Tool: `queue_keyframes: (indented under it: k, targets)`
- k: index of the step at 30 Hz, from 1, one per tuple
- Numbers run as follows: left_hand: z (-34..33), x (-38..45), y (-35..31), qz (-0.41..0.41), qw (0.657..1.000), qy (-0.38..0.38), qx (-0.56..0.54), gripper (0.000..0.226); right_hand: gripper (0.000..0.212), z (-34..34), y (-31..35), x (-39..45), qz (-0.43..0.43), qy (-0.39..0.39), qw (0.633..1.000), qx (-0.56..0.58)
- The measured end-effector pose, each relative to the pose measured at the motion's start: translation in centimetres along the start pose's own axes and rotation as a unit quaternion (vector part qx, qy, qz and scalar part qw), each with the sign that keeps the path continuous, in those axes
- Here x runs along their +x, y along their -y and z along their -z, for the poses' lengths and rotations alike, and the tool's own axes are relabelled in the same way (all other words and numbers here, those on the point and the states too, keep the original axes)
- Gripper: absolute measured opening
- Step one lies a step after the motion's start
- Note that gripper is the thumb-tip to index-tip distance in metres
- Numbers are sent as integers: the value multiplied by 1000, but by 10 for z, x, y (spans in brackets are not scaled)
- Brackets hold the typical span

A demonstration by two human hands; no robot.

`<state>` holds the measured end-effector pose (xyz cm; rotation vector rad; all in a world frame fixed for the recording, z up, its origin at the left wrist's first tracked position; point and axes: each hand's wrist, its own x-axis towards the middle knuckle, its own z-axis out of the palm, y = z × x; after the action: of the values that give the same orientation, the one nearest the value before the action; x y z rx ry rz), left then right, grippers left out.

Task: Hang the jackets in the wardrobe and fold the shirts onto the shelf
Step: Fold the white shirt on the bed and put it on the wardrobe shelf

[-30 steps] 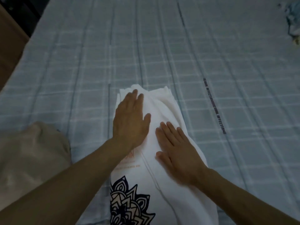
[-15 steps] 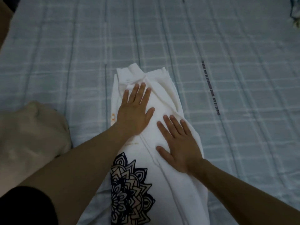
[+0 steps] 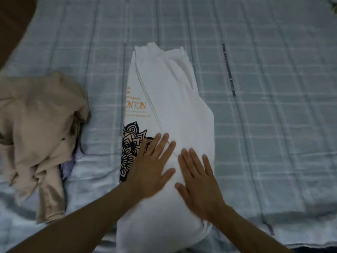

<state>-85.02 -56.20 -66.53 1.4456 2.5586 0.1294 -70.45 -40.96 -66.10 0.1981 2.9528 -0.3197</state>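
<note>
While both palms lay flat on it, the white cotton shirt with the black mandala print and orange lettering (image 3: pixel 169 99) sat as a long narrow strip running from the near edge of the bed toward its middle, sides already folded in. Left hand (image 3: pixel 152 167) had its fingers straight and spread, pressing the fabric just beside the print; right hand (image 3: pixel 197 178) was the same, just beside the left, thumbs nearly touching. Neither hand pinched or gripped anything.

Risks, as I judged them:
- The far end looked bunched and rumpled, so folding lengthwise over it would likely trap creases.
- The right side flap bulged, and lifting the palms could let it spring open.
- The mattress is soft, so palm pressure may just shift the layers instead of flattening them.
- The crumpled beige satin-like garment (image 3: pixel 38 128) lay near the bed's left edge, apart from the shirt; a wide fold sweep could snag it.

Surface: pale blue-grey checked bedsheet (image 3: pixel 264 125) with a dark printed text line to the right. Dim light. Brown furniture (image 3: pixel 12 21) at the far left corner. No wardrobe or shelf in view.
</note>
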Motion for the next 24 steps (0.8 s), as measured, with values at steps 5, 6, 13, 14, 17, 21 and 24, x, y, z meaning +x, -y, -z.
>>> queue_keyframes:
  k: [5, 6, 13, 14, 17, 21, 24]
  targets:
    - [-15, -16, 4, -4, 1000, -6, 20, 70, 72, -17, 4, -3, -16, -23, 1000, 1]
    - [-16, -14, 5, -5, 1000, -8, 22, 70, 72, -18, 3, -2, -11, -25, 1000, 0]
    - [-18, -14, 5, -9, 999, -19, 31, 69, 71, -22, 1, -3, 1, -48, 999, -2]
    - [-17, -15, 5, -9, 999, -20, 34, 69, 71, -20, 1, -4, 1, -49, 999, -5]
    - [-10, -18, 3, -7, 999, -10, 42, 67, 70, -12, 2, -8, 3, -37, 999, -17]
    - [-2, -52, -4, -24, 999, 10, 21, 64, 67, -4, 10, -29, 20, 0, 999, -26]
    - [2, -100, -4, -62, 997, 39, 13, 63, 68, -3, 16, -61, 55, 21, 998, -23]
